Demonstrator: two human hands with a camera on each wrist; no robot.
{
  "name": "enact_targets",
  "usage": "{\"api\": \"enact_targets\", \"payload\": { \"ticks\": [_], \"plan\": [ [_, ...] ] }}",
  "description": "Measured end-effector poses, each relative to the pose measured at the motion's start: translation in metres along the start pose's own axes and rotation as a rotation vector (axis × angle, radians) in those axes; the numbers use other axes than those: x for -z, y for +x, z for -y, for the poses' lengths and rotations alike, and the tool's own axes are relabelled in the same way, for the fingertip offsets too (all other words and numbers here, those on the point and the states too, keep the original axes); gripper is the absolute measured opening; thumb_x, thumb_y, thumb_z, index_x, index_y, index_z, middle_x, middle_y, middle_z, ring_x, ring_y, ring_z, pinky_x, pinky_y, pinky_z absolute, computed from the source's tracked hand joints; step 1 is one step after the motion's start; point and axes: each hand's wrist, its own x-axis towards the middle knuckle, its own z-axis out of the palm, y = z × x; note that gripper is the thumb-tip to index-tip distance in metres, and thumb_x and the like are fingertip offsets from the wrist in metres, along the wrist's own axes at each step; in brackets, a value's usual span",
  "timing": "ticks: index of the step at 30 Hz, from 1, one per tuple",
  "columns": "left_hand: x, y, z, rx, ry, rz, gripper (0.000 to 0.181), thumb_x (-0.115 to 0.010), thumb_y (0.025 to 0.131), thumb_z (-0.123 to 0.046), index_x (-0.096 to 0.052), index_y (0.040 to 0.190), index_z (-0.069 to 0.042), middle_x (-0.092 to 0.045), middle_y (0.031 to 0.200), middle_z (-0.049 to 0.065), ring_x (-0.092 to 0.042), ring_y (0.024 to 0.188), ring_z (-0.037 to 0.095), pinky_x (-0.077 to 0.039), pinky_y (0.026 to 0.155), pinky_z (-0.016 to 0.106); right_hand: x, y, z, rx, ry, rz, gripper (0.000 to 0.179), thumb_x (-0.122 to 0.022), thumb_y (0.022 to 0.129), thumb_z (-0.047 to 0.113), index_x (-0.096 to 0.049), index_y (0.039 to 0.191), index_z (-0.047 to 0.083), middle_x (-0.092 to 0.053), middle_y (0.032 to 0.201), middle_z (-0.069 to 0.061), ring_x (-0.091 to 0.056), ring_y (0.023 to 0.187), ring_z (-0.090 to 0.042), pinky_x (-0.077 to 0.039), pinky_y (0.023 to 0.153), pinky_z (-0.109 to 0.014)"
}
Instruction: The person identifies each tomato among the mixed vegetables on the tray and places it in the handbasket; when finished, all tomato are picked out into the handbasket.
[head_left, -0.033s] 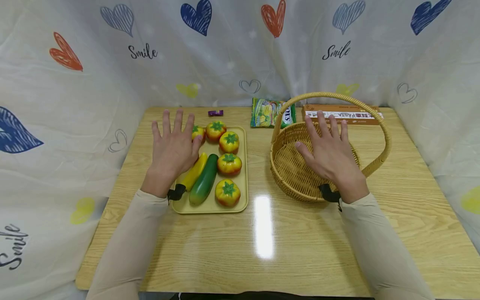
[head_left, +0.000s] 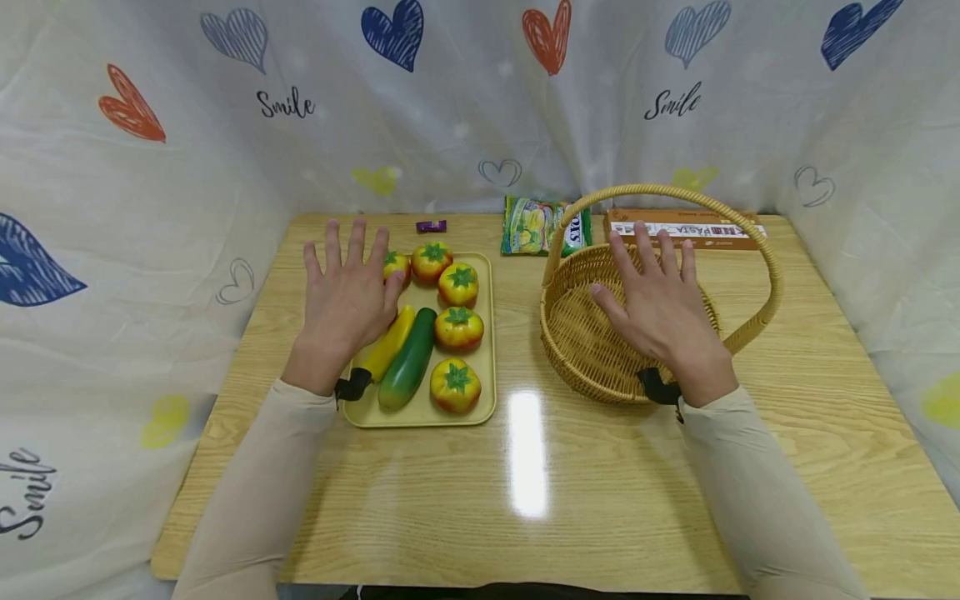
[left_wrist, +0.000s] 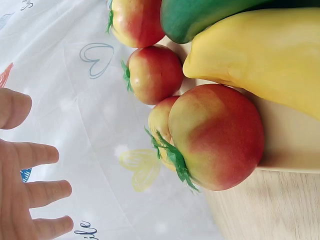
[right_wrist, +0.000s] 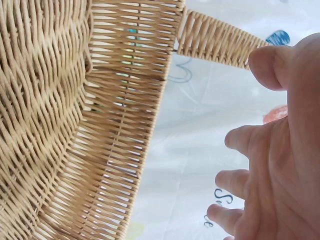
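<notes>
My left hand [head_left: 347, 300] hovers over the left side of a cream tray [head_left: 491, 367], fingers spread and holding nothing. On that tray lie a green cucumber [head_left: 408, 358], a long yellow banana-like piece [head_left: 388, 343] and several round red-and-yellow fruits [head_left: 457, 386] with green leafy caps. The left wrist view has one such fruit [left_wrist: 220, 137] close up, apart from my fingertips. With fingers also spread, my right hand [head_left: 660, 312] is above a round wicker basket [head_left: 570, 367], hiding part of its inside. The basket's arched handle [right_wrist: 215, 42] rises beyond my right thumb.
Along the back of the wooden table [head_left: 465, 500] lie a small purple wrapped packet [head_left: 431, 226], a green snack bag [head_left: 528, 229] and a long brown pasta box [head_left: 742, 242]. A white curtain [head_left: 450, 108] with printed hearts surrounds the back and sides.
</notes>
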Motion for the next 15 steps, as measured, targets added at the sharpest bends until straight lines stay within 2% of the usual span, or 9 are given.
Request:
{"api": "enact_targets", "payload": {
  "ticks": [10,15],
  "plan": [
    [0.001,-0.001,-0.001,-0.007,0.000,0.010,0.070,-0.037,0.117,-0.047,-0.021,0.177,-0.013,-0.009,0.184,0.023,0.003,0.169,0.053,-0.001,0.130,0.079,0.001,0.000,-0.001,-0.004,0.011,-0.016,0.085,-0.031,0.112,0.068,-0.005,0.179,0.022,0.009,0.185,-0.016,0.004,0.168,-0.054,0.015,0.133,-0.068],
    [0.001,-0.004,0.011,-0.023,-0.040,-0.002,0.072,-0.038,0.116,-0.047,-0.019,0.177,-0.014,-0.010,0.184,0.022,0.003,0.169,0.052,-0.001,0.130,0.079,0.007,-0.004,-0.002,0.043,0.077,-0.041,0.087,-0.039,0.112,0.066,-0.010,0.178,0.018,0.004,0.185,-0.018,0.001,0.169,-0.054,0.013,0.133,-0.070]
  ]
}}
